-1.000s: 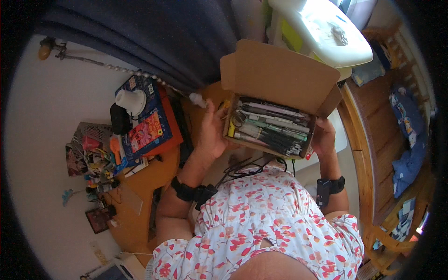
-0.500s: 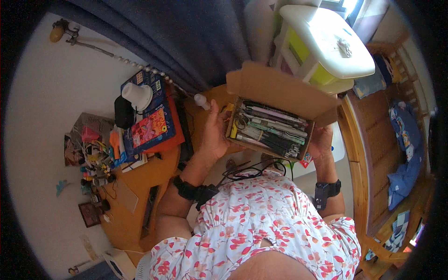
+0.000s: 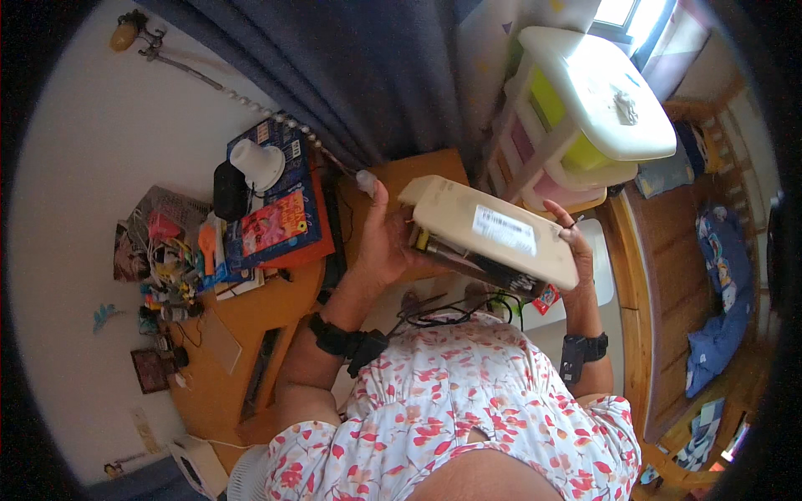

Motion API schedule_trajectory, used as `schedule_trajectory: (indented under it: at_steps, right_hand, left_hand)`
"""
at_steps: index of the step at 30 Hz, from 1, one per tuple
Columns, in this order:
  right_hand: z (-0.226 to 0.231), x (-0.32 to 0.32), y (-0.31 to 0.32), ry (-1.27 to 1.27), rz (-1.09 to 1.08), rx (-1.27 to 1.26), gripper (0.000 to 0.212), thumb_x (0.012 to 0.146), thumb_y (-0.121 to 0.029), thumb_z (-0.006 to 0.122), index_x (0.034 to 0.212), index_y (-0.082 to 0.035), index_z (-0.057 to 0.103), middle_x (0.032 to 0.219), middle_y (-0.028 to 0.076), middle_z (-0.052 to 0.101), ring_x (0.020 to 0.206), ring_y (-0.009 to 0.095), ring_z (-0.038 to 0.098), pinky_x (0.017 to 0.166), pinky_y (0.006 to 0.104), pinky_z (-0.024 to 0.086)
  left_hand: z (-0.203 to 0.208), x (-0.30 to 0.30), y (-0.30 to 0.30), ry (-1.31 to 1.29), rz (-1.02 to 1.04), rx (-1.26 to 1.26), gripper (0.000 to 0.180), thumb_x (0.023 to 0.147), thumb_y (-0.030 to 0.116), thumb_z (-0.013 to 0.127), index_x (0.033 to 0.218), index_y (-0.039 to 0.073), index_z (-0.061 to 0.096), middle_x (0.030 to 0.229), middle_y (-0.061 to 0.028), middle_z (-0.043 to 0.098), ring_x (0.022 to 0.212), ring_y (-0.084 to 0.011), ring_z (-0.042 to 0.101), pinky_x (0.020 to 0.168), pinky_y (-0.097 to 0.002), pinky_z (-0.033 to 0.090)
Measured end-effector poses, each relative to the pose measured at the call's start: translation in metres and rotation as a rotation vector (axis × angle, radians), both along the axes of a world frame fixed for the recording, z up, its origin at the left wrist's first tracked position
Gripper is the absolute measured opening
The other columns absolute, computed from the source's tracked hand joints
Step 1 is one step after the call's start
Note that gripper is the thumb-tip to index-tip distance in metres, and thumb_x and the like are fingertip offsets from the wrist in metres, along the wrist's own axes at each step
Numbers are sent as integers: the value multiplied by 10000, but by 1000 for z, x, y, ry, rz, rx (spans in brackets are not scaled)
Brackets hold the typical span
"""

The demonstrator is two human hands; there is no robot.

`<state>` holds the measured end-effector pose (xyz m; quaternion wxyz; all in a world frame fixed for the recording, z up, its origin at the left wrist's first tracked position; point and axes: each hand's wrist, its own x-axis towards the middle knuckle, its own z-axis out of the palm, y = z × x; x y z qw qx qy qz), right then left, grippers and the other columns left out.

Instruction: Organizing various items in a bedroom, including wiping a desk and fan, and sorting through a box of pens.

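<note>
Between my hands is a small cardboard box, its lid folded partly down with a white barcode label on top. Through the gap along the near side I can see several pens inside; the rest of them are covered by the lid. My left hand grips the box's left end, thumb pointing up and the other fingers partly hidden behind it. At the right end, my right hand holds the box and lid, with its fingertips at the lid's edge.
On the left, a wooden desk bears books, a white cone-shaped object and piled small items. Ahead stand a dark curtain and a white-topped drawer unit. Black cables hang below the box. A wooden bed is to the right.
The box lid has swung from upright down over the pens, covering most of them. My right hand has come up to the lid's right end, while my left hand keeps its hold.
</note>
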<state>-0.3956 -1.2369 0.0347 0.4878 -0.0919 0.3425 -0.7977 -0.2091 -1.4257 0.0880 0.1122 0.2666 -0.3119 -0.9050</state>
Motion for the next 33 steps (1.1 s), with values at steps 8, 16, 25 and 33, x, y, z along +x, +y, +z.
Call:
schedule_trajectory:
  at_steps: [8,16,25,33]
  right_hand:
    - [9,8,-5,289,-33,160,639,586,-106,536,1171,-3,298,1010,178,484,893,232,515,789,299,429]
    - [17,12,-16,185,-17,57,663,579,-39,586,1175,-2,296,932,182,525,822,239,546,734,327,466]
    - [13,-9,-49,508,141,-22,614,694,-332,594,1158,-14,348,1059,145,471,926,221,492,791,335,417]
    - [13,-23,-53,508,111,64,340,797,-249,498,1041,-16,458,919,74,541,799,164,522,678,250,435]
  left_hand:
    - [-8,17,-11,12,-77,-157,451,697,231,568,1070,12,441,954,-98,536,862,-199,533,747,-303,441]
    - [-24,32,-13,60,0,-178,453,583,4,597,1013,-27,460,928,-120,540,817,-208,543,751,-322,432]
    - [7,61,8,190,239,-192,439,597,-40,551,1023,-33,445,923,-109,539,824,-205,541,748,-302,431]
    - [9,106,-29,321,646,-216,410,618,-30,550,1018,-19,463,914,-90,553,832,-185,543,741,-315,443]
